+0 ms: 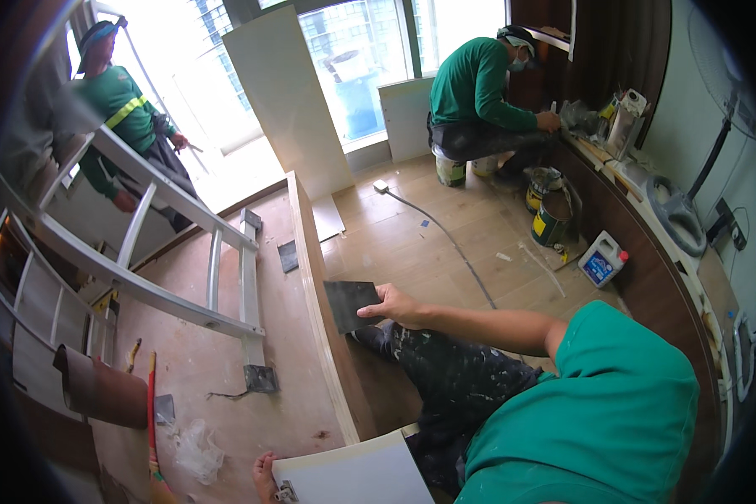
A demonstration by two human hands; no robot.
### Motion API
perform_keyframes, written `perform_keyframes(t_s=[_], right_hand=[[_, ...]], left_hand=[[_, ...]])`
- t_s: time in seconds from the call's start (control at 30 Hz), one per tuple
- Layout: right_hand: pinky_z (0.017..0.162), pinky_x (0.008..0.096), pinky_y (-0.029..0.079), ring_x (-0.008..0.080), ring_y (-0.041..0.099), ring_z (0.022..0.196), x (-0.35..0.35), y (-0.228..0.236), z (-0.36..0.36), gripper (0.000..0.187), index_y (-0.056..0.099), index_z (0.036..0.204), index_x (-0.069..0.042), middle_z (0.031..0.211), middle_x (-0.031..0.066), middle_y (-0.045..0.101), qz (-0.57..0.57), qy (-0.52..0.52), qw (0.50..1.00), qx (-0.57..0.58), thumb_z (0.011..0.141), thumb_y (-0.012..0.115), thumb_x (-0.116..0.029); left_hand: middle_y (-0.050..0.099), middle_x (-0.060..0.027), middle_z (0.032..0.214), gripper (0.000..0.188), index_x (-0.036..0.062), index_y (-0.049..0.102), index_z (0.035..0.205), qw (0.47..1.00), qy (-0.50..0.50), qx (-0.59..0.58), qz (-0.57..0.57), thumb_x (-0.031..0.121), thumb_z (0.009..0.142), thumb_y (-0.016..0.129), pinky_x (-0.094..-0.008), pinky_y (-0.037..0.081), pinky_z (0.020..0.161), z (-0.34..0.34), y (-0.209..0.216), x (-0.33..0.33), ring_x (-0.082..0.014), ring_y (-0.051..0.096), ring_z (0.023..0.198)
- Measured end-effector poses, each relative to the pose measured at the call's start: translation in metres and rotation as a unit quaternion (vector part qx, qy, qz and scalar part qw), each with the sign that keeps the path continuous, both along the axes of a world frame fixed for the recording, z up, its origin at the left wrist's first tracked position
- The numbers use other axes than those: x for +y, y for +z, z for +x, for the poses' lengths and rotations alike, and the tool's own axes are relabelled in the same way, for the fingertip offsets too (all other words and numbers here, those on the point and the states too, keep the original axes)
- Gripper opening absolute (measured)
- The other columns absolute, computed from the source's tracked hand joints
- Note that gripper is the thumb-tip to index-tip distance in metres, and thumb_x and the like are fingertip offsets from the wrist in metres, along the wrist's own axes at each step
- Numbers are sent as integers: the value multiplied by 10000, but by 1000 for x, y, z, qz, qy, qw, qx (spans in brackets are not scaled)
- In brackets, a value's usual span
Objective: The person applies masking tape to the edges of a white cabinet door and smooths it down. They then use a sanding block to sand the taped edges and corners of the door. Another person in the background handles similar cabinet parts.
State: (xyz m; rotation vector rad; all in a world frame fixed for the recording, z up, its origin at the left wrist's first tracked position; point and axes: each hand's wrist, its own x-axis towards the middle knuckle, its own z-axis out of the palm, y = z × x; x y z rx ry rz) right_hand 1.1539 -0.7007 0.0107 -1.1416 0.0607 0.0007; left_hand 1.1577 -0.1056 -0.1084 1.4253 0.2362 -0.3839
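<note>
Far left of the grip: a person in a green shirt (118,109) behind a silver ladder (185,252) lying tilted over a brown plywood platform (227,378). Below the ladder's foot, well apart from the grip, a red-handled tool (151,403), a crumpled clear plastic bag (195,449) and a curl of brown sheet (97,388).

Just left of the grip: the platform's long wooden edge (319,294), running from top to bottom. Pressed flat against that edge, a dark sheet of sandpaper (349,304), grasped by the right hand (399,307), fingers on its right margin, thumb across its upper corner. Left hand out of sight; grip there cannot be told.

Below the grip: paint-spattered dark trousers (445,378), a bare foot (265,475) and a white board with a hinge (353,479).

Above and right of the grip: a grey cable (445,235) across the wooden floor (462,218), a second person in green (479,92) crouching near 2 paint cans (550,214), and a white plastic jug (603,260) with a red cap beside a dark curved counter (647,277).
</note>
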Motion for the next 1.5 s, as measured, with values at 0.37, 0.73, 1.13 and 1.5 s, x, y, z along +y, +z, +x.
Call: perform_keyframes(t_s=[0.37, 0.73, 1.13, 1.5], right_hand=[[882, 269, 531, 108, 644, 946, 23, 16, -4, 426, 632, 1190, 53, 1128, 56, 690, -171, 8, 985, -23, 829, 829, -60], [765, 274, 535, 87, 622, 846, 57, 23, 2, 273, 673, 1131, 16, 948, 38, 707, -344, 12, 937, -55, 886, 746, -78], [938, 408, 507, 308, 587, 1087, 230, 23, -12, 510, 662, 1243, -73, 1115, 111, 600, -585, 250, 629, -446, 744, 648, 32], [1023, 413, 476, 281, 521, 1252, 307, -22, 13, 643, 561, 1396, -123, 1320, 97, 537, -602, 292, 529, -522, 769, 662, -25]], left_hand=[[702, -84, 884, 247, 3, 615, 1034, 999, -22, -24, 7, 120, 893, 782, -276, 557, 691, -13, 23, -1, -152, 665, 740], [677, -63, 877, 125, -4, 628, 979, 993, 69, 8, 97, 50, 897, 705, -297, 573, 715, -31, 44, 3, -161, 670, 775], [692, -16, 901, 182, 48, 679, 991, 998, 20, -5, 60, 221, 948, 720, -243, 509, 729, -34, 58, -5, -82, 639, 802], [675, -4, 859, 139, 48, 674, 953, 999, 34, 7, 25, 181, 950, 711, -238, 504, 700, -27, 58, -17, -73, 606, 751]])
